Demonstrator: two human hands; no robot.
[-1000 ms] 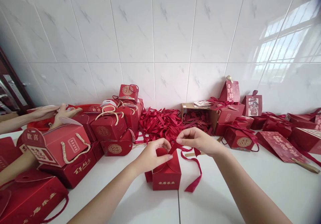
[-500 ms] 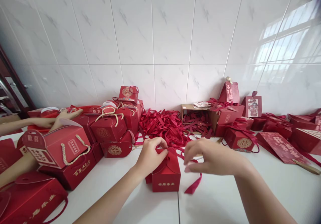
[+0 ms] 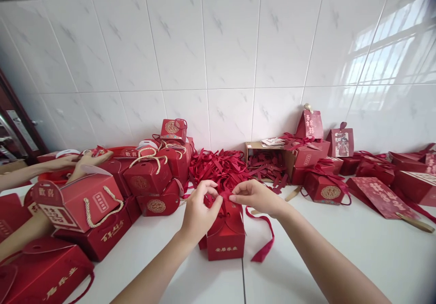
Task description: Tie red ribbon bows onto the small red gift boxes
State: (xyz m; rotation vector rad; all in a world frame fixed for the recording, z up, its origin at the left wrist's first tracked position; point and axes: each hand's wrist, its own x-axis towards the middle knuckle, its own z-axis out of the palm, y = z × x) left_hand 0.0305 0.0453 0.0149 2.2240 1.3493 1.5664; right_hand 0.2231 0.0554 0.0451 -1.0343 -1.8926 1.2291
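Note:
A small red gift box (image 3: 225, 245) with gold characters stands upright on the white table in front of me. Over its top, my left hand (image 3: 200, 211) pinches the red ribbon (image 3: 225, 196) between thumb and fingers. From the other side my right hand (image 3: 257, 196) grips the same ribbon, its fingertips close to the left ones. One loose tail of ribbon (image 3: 267, 245) curls down onto the table right of the box. The exact shape of the ribbon between my fingertips is partly hidden.
Behind the box lies a heap of red ribbons (image 3: 220, 165), beside an open carton (image 3: 250, 152) holding more. Red gift boxes (image 3: 148, 176) are stacked at left, where another person's hands (image 3: 91, 158) reach in. More boxes (image 3: 325, 192) stand at right, near wooden-looking clips (image 3: 413, 222).
My right hand has moved left from beside the box and closed on the ribbon above it. My left hand stays at the box top. The view has shifted slightly.

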